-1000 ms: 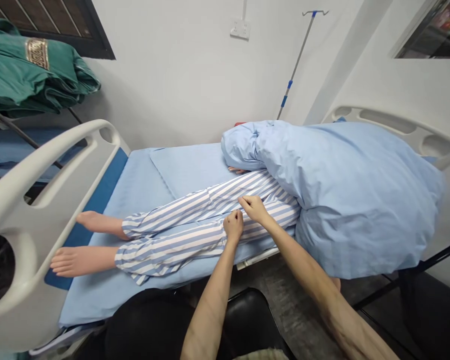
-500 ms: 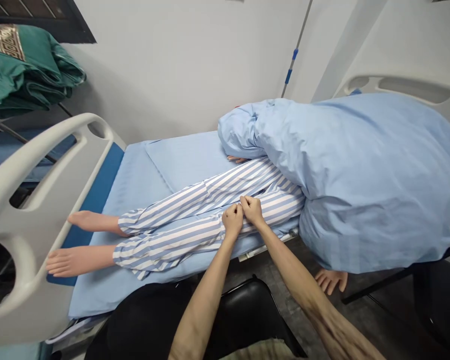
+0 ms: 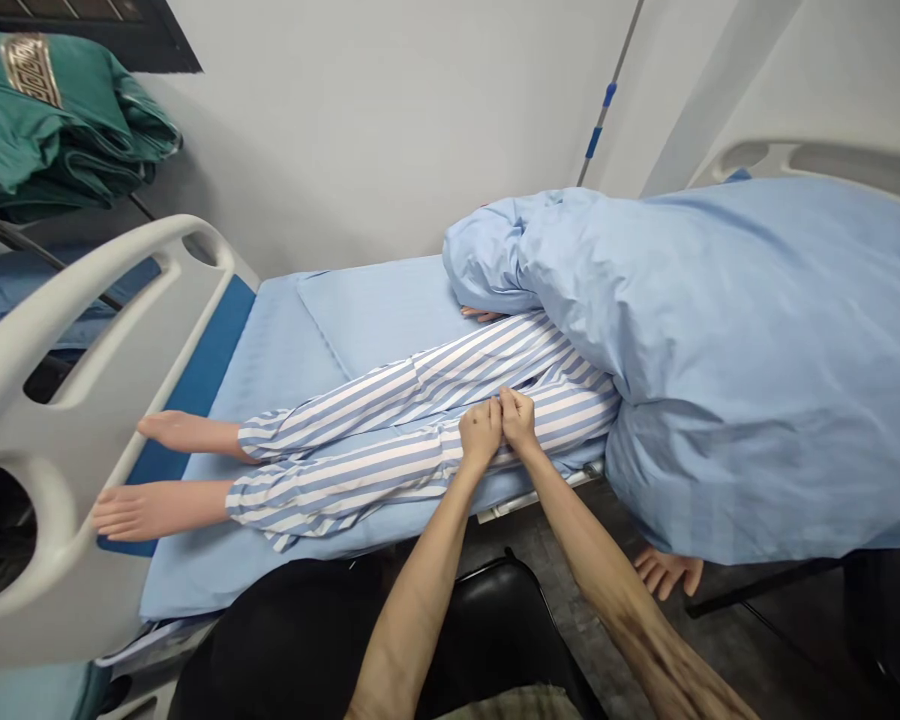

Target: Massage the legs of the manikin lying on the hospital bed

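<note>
A mannequin in blue-and-white striped pyjama trousers [image 3: 360, 450] lies on the bed, its bare feet [image 3: 154, 510] towards the near rail. My left hand [image 3: 481, 433] and my right hand [image 3: 518, 420] sit side by side on the near thigh, both closed and pinching the striped cloth. A light blue duvet [image 3: 742, 370] hides the mannequin's upper body. One mannequin hand [image 3: 667, 572] hangs below the duvet's near edge, and another mannequin hand [image 3: 480, 314] pokes out at the far side.
A white plastic bed rail [image 3: 60, 400] stands at the foot end, and another [image 3: 817, 160] at the head. The blue mattress [image 3: 390, 310] rests against a white wall. Green folded cloth [image 3: 45, 120], a drip pole [image 3: 604, 110] and a black stool [image 3: 495, 640] are nearby.
My hands have drawn together and moved slightly up the thigh. The view has shifted, and the mannequin's hanging hand has come into sight below the duvet.
</note>
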